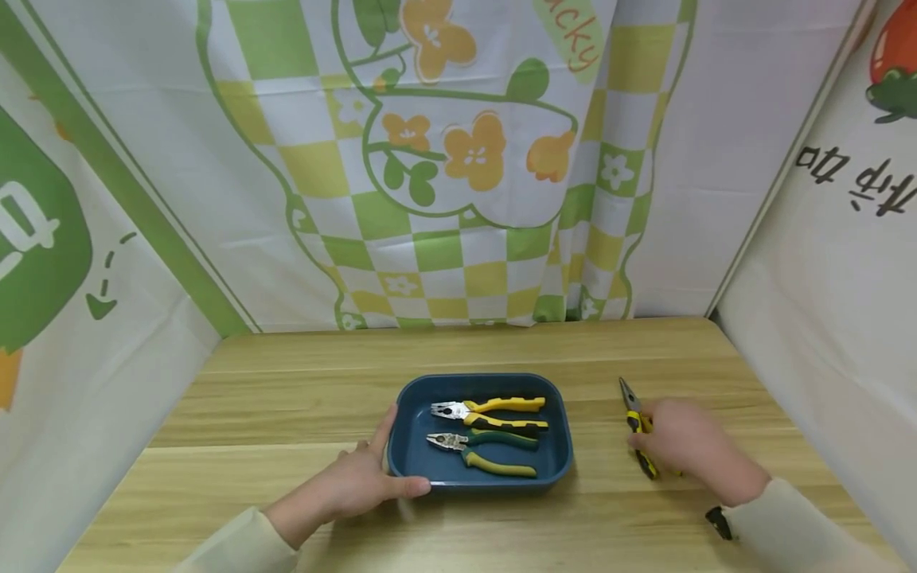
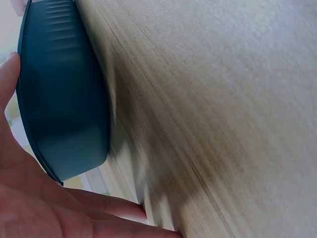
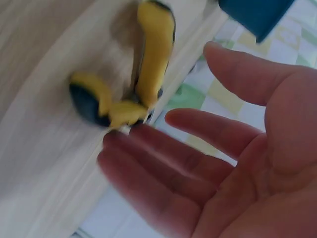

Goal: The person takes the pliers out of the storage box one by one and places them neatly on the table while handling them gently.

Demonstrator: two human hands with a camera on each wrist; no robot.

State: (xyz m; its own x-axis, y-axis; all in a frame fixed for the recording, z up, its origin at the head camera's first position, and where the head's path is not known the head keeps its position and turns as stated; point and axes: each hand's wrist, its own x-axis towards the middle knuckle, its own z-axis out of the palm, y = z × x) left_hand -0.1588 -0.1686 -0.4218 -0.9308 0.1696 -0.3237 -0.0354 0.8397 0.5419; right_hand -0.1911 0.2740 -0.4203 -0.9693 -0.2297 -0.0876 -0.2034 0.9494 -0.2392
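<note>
My left hand [image 1: 358, 481] spans the near left corner of a blue tray [image 1: 480, 484], its thumb at the near rim and a finger along the left side. The left wrist view shows the hand [image 2: 34, 208] with straight fingers beside the tray's wall [image 2: 64, 94]. Inside lie yellow-and-black combination pliers [image 1: 494, 414] and green-handled combination pliers [image 1: 494, 454]. To the right, my right hand [image 1: 680, 438] is over long-nose pliers [image 1: 630, 402] with yellow-and-black handles. In the right wrist view, the hand's [image 3: 213, 173] fingers are extended near the spread handles [image 3: 156, 52], thumb apart from them.
The wooden table [image 1: 301, 398] carries the tray and pliers. A patterned cloth [image 1: 458, 263] hangs behind its back edge, and printed fabric walls [image 1: 824, 318] stand at both sides. A small black object [image 1: 719, 523] shows by the right sleeve.
</note>
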